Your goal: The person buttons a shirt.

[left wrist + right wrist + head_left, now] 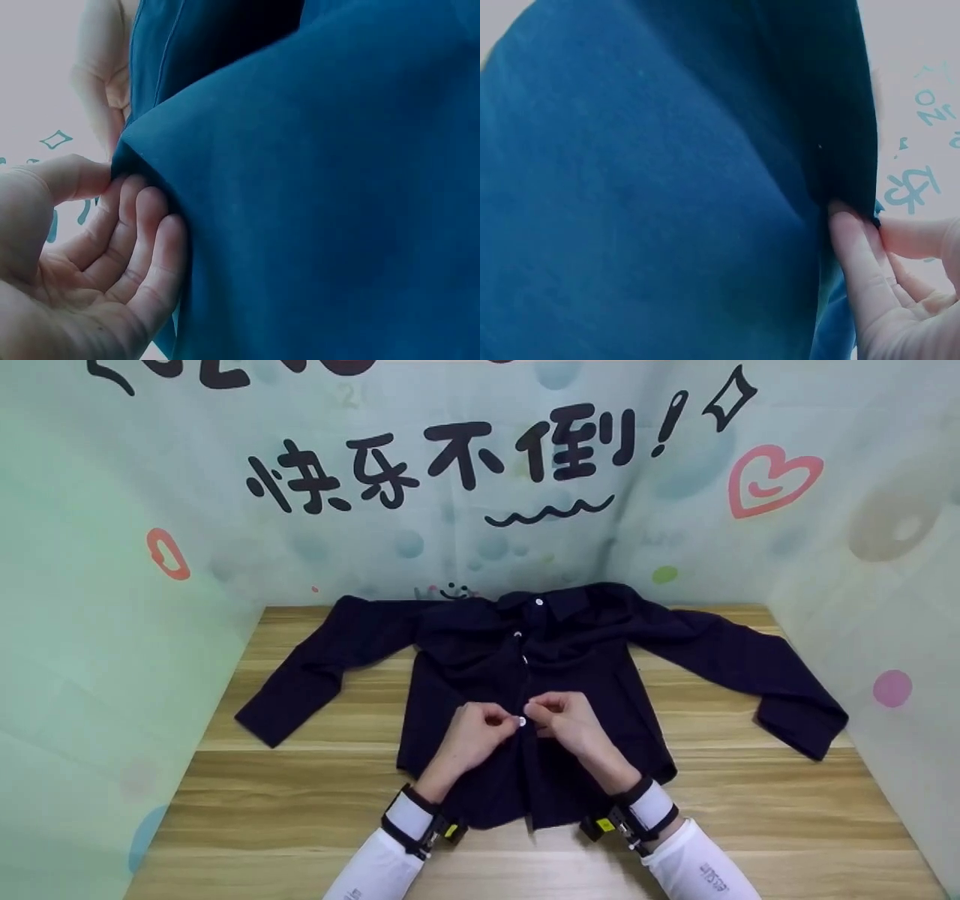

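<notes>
A dark navy long-sleeved shirt (465, 667) lies spread out, its collar (566, 604) at the far side and its front opening running down the middle. Near the lower part of that opening, my left hand (474, 735) pinches one front edge between thumb and fingers, with a white button (522, 721) at its fingertips. Just across from it, my right hand (576, 727) pinches the other front edge. Both wrist views show the lifted cloth (300, 195) caught in the fingertips, the right hand (900, 270) at the fabric's edge. Further up the front sit more white buttons (517, 634).
Under the shirt is a wood-grain table (300, 810). A printed curtain (420, 540) with black lettering hangs behind it and along both sides. The sleeves stretch out left (300, 682) and right (750, 660).
</notes>
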`<state>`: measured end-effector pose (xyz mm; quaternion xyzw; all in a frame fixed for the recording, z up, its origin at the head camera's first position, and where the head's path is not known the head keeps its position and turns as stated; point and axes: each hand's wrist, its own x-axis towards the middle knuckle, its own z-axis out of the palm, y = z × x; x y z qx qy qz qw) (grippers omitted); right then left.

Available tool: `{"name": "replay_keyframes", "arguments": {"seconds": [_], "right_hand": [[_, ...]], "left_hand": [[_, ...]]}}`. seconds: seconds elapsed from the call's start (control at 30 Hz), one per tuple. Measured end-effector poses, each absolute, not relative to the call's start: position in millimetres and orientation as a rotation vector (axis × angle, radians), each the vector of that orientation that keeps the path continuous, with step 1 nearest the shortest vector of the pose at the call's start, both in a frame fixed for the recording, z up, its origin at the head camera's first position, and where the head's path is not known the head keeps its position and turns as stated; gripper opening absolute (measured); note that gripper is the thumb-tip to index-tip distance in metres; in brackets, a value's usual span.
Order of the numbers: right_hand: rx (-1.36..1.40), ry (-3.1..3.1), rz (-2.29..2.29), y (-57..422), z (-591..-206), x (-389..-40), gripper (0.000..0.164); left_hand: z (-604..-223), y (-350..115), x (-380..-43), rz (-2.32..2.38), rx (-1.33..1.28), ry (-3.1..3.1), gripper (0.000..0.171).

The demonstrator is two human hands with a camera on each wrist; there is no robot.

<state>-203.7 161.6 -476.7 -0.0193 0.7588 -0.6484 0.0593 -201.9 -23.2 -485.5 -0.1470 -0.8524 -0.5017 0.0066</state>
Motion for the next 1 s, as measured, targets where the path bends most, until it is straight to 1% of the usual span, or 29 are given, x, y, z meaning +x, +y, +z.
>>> {"name": "replay_keyframes", "arguments": {"seconds": [0.47,0.6,0.8,1.0], "right_hand": [[-0.002,2.318,-2.049,154.5,-477.8,-200.9,0.015],[-0.011,2.261,-2.073,153.3,-478.1,-201.6,0.017],[-0.140,2.073,-2.102,160.4,-478.8,-205.3,0.022],[-0.317,2.150,-1.989,165.0,-482.1,-206.3,0.027]], "left_hand": [[-488.5,-15.9,-198.1,-1.309,-0.407,-2.623,0.011],[-487.8,-16.4,-198.0,-1.250,-0.400,-2.615,0.012],[-485.0,-22.7,-201.9,-1.369,-0.411,-2.617,0.012],[-485.8,-29.2,-204.9,-1.450,-0.484,-2.659,0.015]]}}
